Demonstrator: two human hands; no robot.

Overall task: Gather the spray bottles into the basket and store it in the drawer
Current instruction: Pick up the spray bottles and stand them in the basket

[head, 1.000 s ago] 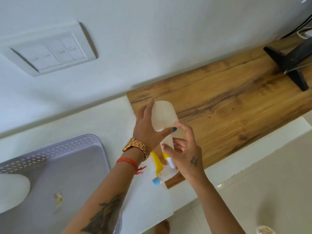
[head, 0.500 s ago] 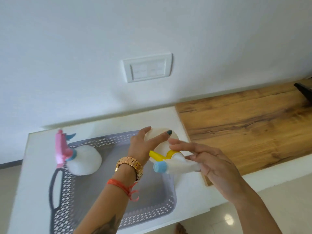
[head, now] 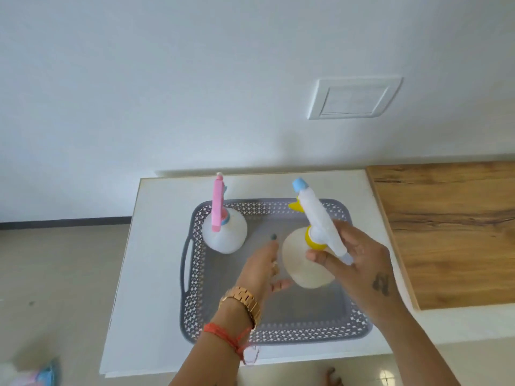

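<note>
Gripping the spray head of a white bottle with a yellow collar (head: 306, 263), the right hand (head: 359, 263) has its thumb under the collar and its fingers wrapped around the back of the white trigger housing, so the bottle sits upright inside the grey perforated basket (head: 278, 334); its blue-tipped nozzle points up and away toward the wall. Whether the bottle's base touches the basket floor or is just above it cannot be told. The left hand (head: 264, 270) is spread open just to the left of that bottle's round body, fingers loose and holding nothing, with one finger close to or brushing the bottle's lower side. A gold watch (head: 243, 302) and a red thread bracelet (head: 225, 334) circle that wrist. A second white bottle with a pink trigger head (head: 223, 232) stands upright in the far left corner of the basket, well apart from both hands. The basket rests on a white countertop (head: 156, 246), which meets a wooden surface (head: 451, 232) on its right. A white switch plate (head: 354, 98) is set in the wall above. Some blurred pink and blue item (head: 30, 376) lies on the floor at the lower left.
</note>
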